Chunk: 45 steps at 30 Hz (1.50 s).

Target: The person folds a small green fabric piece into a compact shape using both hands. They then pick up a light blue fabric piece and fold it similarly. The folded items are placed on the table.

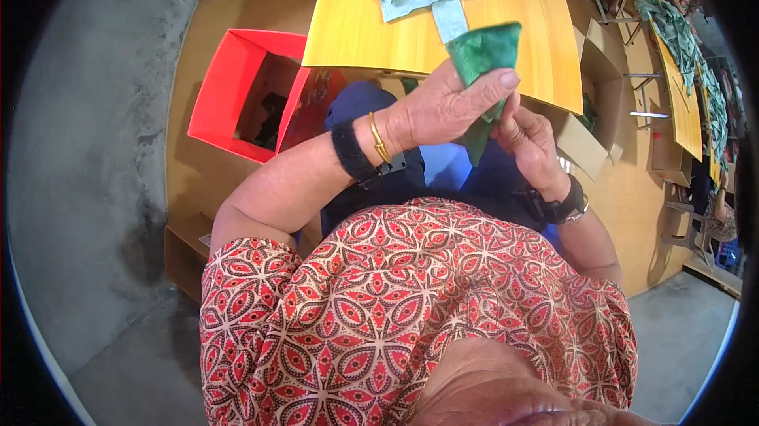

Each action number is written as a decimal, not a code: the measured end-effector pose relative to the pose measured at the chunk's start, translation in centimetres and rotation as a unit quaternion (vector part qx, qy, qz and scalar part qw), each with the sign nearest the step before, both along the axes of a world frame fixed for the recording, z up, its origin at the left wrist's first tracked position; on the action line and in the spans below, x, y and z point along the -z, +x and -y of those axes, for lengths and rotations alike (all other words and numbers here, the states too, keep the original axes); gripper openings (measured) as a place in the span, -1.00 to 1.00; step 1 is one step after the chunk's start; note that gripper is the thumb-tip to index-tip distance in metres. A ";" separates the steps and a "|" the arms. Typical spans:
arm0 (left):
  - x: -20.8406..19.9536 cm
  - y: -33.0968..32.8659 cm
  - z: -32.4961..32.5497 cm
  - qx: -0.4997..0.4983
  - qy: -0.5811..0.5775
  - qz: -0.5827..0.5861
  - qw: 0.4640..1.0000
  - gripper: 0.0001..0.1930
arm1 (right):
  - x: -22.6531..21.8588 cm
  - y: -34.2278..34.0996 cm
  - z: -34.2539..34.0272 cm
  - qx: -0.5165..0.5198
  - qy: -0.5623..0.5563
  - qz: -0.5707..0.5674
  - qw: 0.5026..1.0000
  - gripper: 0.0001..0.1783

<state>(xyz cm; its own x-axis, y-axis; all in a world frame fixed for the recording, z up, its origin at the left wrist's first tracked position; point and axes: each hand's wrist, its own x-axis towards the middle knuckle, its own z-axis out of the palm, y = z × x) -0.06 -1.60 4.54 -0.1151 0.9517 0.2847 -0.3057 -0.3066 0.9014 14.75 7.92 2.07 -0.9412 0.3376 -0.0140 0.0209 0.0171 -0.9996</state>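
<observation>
the fingers of the left hand (455, 106) pinch the green cloth (489, 50) near the table (356, 23) edge; the right hand (534, 145) curls by the cloth's lower part, though whether its fingers pinch i cannot tell.

Green cloth-like piece (484, 48), held up and gathered into a tapering shape.
Its wide, flared end is uppermost with a darker rim and a paler, slightly shiny patch beneath; the narrow end hangs to a point. The left grip (455, 110) clasps its middle, thumb across the front, hiding part of it. The right grip (534, 141) is at its right side; contact there is unclear.
</observation>
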 end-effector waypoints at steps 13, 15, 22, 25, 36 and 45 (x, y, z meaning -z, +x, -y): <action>-0.9 -2.4 0.4 -0.228 -0.017 -0.251 0.941 -0.85 | 0.7 0.1 -1.8 0.064 0.121 0.013 0.991 -0.67; -1.0 -2.4 0.5 -0.251 -0.004 -0.304 0.919 -0.88 | 0.7 0.1 -1.8 0.056 0.110 0.014 0.992 -0.67; -1.9 -3.2 0.8 -0.152 0.013 -0.328 0.932 -0.86 | -0.4 0.0 -2.4 0.022 0.095 0.026 0.995 -0.68; -1.6 -3.8 0.9 -0.125 0.015 -0.377 0.918 -0.81 | -0.3 0.4 -2.8 -0.005 0.043 0.053 0.998 -0.67; -1.4 -2.9 0.7 -0.135 -0.047 -0.429 0.892 -0.81 | -1.1 0.5 -2.2 -0.068 -0.197 0.088 0.974 -0.64; -2.1 -4.1 0.9 -0.211 -0.058 -0.270 0.938 -0.74 | -1.2 0.4 -2.9 -0.052 -0.092 0.099 0.990 -0.64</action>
